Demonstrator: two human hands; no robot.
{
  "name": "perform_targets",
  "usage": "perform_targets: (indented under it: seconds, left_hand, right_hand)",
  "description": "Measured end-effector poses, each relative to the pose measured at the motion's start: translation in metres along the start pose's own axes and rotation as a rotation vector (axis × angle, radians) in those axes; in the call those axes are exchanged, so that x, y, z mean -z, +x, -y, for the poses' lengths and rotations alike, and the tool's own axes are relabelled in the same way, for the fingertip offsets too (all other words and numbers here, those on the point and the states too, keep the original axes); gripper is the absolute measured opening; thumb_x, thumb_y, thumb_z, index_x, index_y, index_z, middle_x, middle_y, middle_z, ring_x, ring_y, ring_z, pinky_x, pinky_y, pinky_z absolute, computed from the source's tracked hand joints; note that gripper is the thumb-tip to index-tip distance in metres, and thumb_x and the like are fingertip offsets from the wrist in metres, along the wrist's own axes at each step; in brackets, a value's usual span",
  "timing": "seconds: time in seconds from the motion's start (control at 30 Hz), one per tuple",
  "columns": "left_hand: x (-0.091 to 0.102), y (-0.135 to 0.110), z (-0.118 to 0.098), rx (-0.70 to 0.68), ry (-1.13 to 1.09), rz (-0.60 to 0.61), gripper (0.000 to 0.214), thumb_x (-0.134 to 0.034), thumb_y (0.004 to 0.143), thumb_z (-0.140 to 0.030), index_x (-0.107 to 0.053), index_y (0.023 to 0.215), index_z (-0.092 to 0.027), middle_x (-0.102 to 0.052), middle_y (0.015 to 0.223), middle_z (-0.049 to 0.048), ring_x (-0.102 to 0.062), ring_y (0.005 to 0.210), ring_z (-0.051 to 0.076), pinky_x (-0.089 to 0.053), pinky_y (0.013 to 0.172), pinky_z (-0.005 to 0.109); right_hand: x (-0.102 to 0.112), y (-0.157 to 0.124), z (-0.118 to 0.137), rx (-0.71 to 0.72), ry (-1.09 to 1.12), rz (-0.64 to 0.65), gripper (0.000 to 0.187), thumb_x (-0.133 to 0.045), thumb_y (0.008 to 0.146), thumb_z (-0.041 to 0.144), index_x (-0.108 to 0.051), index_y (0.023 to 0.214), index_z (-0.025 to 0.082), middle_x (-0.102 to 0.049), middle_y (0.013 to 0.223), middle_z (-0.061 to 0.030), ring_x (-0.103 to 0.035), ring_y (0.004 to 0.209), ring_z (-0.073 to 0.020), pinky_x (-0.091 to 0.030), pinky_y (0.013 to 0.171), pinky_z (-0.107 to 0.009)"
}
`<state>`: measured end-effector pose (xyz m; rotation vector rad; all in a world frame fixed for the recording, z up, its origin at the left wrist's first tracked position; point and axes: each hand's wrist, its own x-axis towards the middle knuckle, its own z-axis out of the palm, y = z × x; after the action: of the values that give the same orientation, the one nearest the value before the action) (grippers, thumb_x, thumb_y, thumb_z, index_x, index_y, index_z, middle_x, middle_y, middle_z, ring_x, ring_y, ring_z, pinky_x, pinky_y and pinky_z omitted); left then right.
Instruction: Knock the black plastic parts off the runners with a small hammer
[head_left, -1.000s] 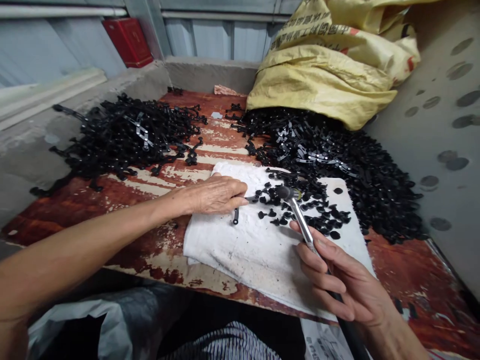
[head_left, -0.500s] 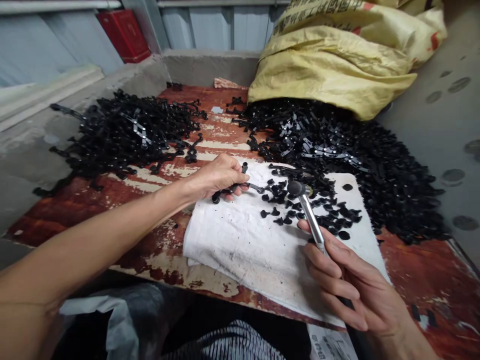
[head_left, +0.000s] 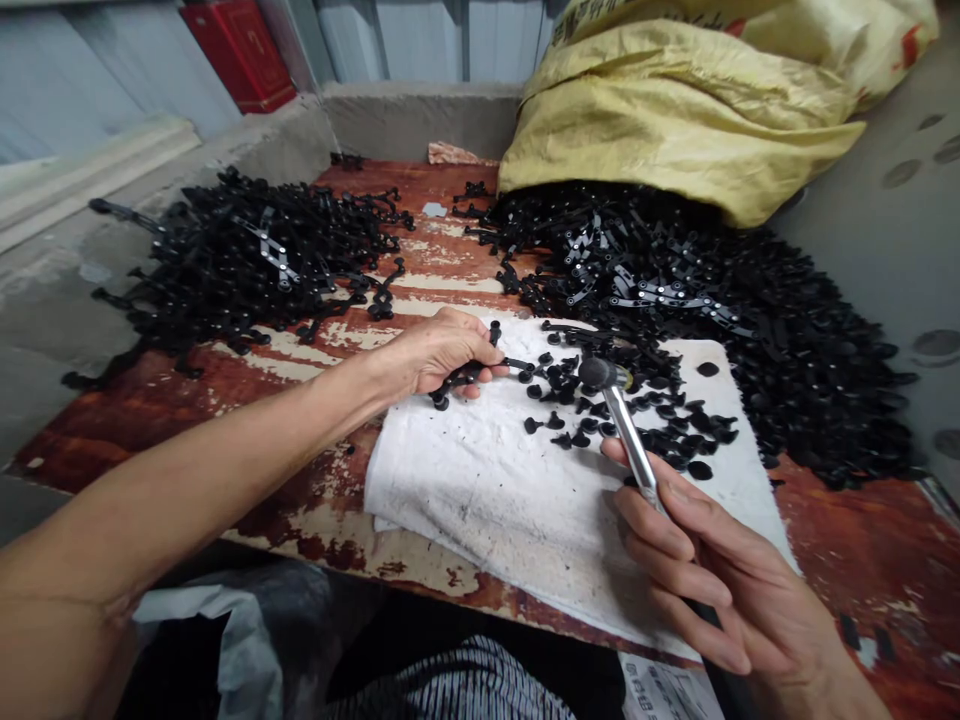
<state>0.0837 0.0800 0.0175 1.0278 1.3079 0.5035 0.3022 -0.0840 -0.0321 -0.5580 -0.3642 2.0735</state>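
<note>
My left hand (head_left: 454,352) is closed around a black jointed linkage piece (head_left: 519,364), whose arms stick out past my fingers and thumb. Its lower knob (head_left: 440,402) hangs just above the white cloth (head_left: 465,490). My right hand (head_left: 712,570) grips a small hammer with a silver handle (head_left: 631,440). The round dark face of the hammer head (head_left: 597,373) points left, over scattered small black caps (head_left: 577,437). A gap separates the hammer from the piece in my left hand.
A heap of black linkage pieces (head_left: 247,260) lies at the left. At the right, a bigger heap of black parts (head_left: 810,350) spills from a yellow woven sack (head_left: 675,130). Low concrete edging (head_left: 420,120) bounds the worn red board (head_left: 300,470). A red box (head_left: 244,60) stands back left.
The view has shifted slightly, so the sack and right-hand heap sit a little further right. Both hands keep their holds, and the hammer stays raised over the caps.
</note>
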Motion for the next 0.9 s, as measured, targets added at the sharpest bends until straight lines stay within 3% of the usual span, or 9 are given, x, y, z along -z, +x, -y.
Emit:
perform_targets:
  seconds: [0.23,0.9]
  left_hand:
    - [-0.0002,0.0003,-0.0019,0.038,0.015,-0.007,0.029,-0.064,0.077,-0.001,-0.047,0.062,-0.018,-0.064,0.057,0.0033,-0.051,0.045,0.008,-0.040,0.041,0.021]
    - [0.0010,0.0055,-0.0025,0.047,0.028,0.007,0.027,-0.060,0.077,0.001,-0.048,0.060,-0.017,-0.067,0.061,0.0052,-0.051,0.044,0.008,-0.041,0.040,0.023]
  right_hand:
    - [-0.0014,-0.0002,-0.0001,0.000,-0.059,-0.034,0.026,-0.065,0.092,0.031,-0.067,0.118,0.031,-0.037,0.066,0.0092,-0.008,0.040,-0.0039,-0.038,0.025,-0.008]
    - [0.0029,-0.0010,-0.0012,-0.001,-0.086,-0.055,0.028,-0.064,0.092,0.034,-0.066,0.120,0.032,-0.037,0.065,0.0092,-0.008,0.039,-0.0029,-0.037,0.024,-0.009]
